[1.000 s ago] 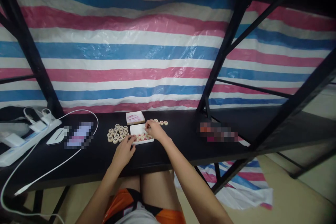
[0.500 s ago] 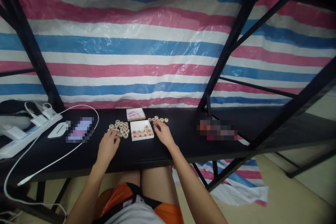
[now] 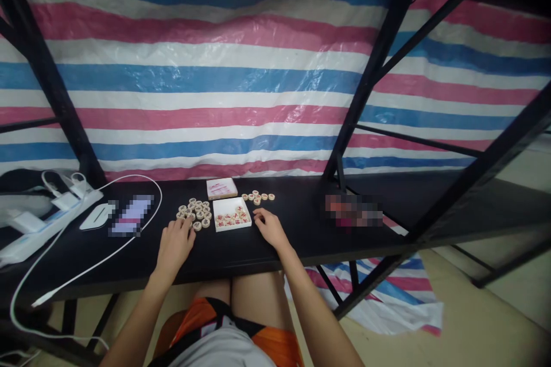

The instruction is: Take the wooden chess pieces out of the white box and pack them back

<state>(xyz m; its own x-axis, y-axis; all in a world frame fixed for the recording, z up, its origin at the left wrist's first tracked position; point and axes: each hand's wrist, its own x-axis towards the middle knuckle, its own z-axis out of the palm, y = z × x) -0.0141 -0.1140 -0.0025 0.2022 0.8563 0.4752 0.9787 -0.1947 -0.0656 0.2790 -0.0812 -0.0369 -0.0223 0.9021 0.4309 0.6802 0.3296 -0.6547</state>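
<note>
On the table (image 3: 235, 255), the left hand (image 3: 175, 242) is curled, its grip untellable; the right hand (image 3: 271, 229), loosely open, is now drawn back beside the white box (image 3: 233, 227). Dark-marked pieces (image 3: 199, 215) are met by the left; one loose piece (image 3: 257, 202) is uncovered beyond the right.

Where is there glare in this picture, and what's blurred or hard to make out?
Head view: pale glints shine on the striped sheet; head view: mosaic blocks hide details of the items at left and right; head view: markings on the red-marked pieces look soft and small; head view: the upper-right corner falls into darkness.
</note>
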